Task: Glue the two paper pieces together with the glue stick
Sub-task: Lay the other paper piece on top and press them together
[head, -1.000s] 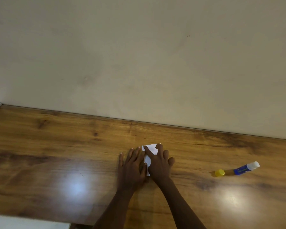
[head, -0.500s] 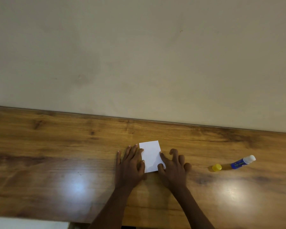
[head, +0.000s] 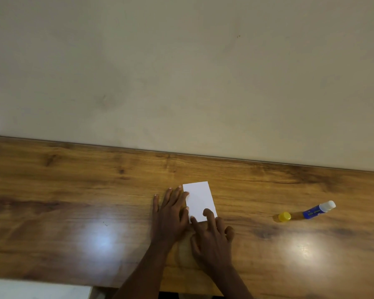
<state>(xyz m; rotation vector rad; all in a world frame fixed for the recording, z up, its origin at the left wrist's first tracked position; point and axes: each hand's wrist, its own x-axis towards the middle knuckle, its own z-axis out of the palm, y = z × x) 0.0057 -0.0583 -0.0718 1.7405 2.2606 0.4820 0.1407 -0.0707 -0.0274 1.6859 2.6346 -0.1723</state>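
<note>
Setting: an indoor desk spot, home or office, hard to call which.
Surface: a glossy wood-grain desk (head: 73,190) fills the lower half of the frame, two ceiling-light glares bouncing off it at lower left and lower right.
Backdrop: a plain cream wall (head: 181,72) takes the whole upper half, meeting the desk's far edge.
Stationery: a small white paper (head: 200,199) at lower centre, and a blue glue stick (head: 317,210) with its yellow cap (head: 284,217) off beside it at right.
</note>
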